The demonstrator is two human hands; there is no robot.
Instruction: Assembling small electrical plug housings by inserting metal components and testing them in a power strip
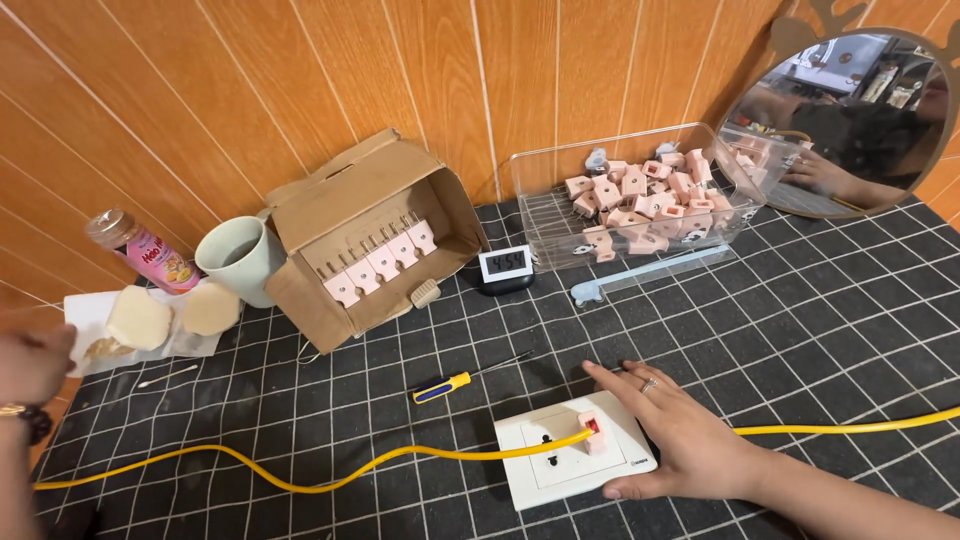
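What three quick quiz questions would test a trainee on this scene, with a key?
1. True or false: the right hand rests on the white square socket plate.
2. What lies nearest that plate: A) the yellow-handled screwdriver, B) the pale green mug, C) the clear plastic bin of pink plugs?
3. Where do the pink plugs in a row sit?

Key: 1 true; 2 A; 3 in the open cardboard box.

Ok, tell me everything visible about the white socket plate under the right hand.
The white socket plate is a flat, plastic-looking rectangle lying face up on the black grid mat. A small pink plug sits in it, with a yellow cable running off left. The right hand rests on its right edge.
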